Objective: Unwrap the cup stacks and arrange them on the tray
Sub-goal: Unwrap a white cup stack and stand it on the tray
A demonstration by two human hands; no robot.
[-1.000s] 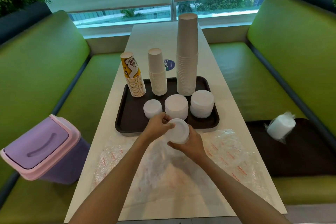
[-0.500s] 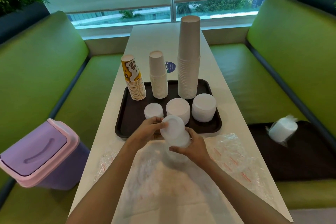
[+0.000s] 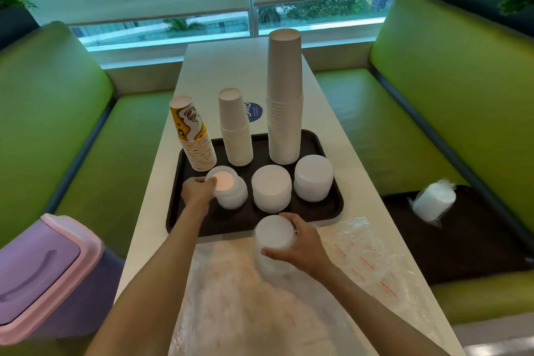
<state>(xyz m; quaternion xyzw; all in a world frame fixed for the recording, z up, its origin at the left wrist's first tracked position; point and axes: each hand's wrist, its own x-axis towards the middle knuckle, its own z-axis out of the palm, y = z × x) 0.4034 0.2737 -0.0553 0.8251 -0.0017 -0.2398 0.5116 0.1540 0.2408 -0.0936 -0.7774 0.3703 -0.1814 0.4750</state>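
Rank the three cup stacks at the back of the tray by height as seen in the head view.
1. tall plain stack, clearly largest.
2. middle white stack and yellow printed stack: near alike in height, the yellow one leaning, so not ranked.

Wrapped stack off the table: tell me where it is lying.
In the head view it is far right: the wrapped stack lies on a dark surface on the green bench, beside the table and level with the brown tray.
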